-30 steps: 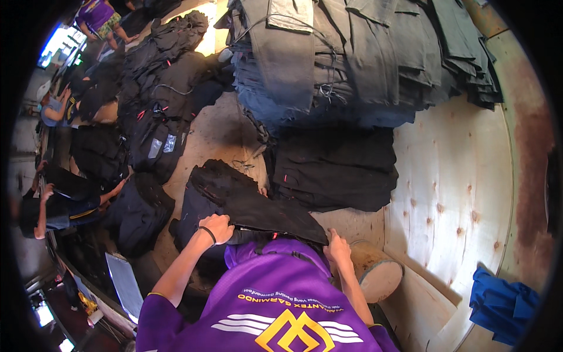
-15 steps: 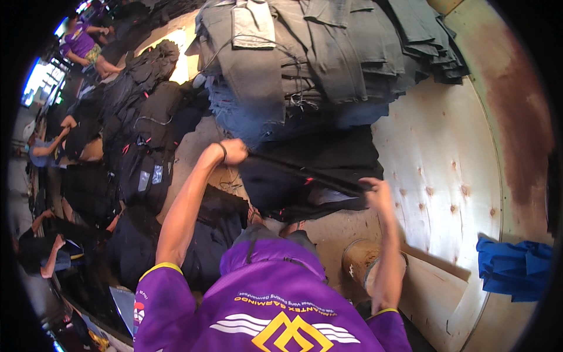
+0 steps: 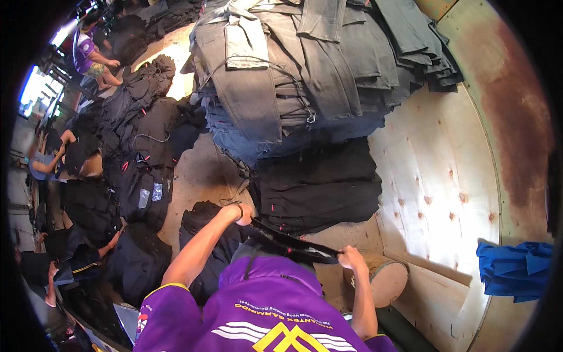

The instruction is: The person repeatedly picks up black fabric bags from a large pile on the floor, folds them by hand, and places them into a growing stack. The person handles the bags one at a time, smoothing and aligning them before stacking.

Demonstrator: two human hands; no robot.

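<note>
A black cloth garment point(image 3: 296, 243) is stretched between my hands at waist height, its upper edge drawn into a narrow band. My left hand point(image 3: 243, 215) is closed on one end, a dark band round that wrist. At the other end my right hand point(image 3: 350, 258) grips the edge, lower and nearer to my body. Most of the garment's length is foreshortened, so its full shape is hidden. Just beyond it lies a stack of folded black garments point(image 3: 319, 190) with small red tags along its near side.
Ahead rises a tall pile of grey trousers point(image 3: 328, 70). Black garment heaps point(image 3: 141, 123) fill the left, where co-workers point(image 3: 91, 56) sit or stand. A plywood wall point(image 3: 434, 158) bounds the right. A round wooden stool point(image 3: 390, 284) and blue cloth point(image 3: 513, 270) are there too.
Both hands have come down toward my body, pulling the black garment off the stack. The stack's folded layers now show. A co-worker at the far left has shifted to a more upright pose.
</note>
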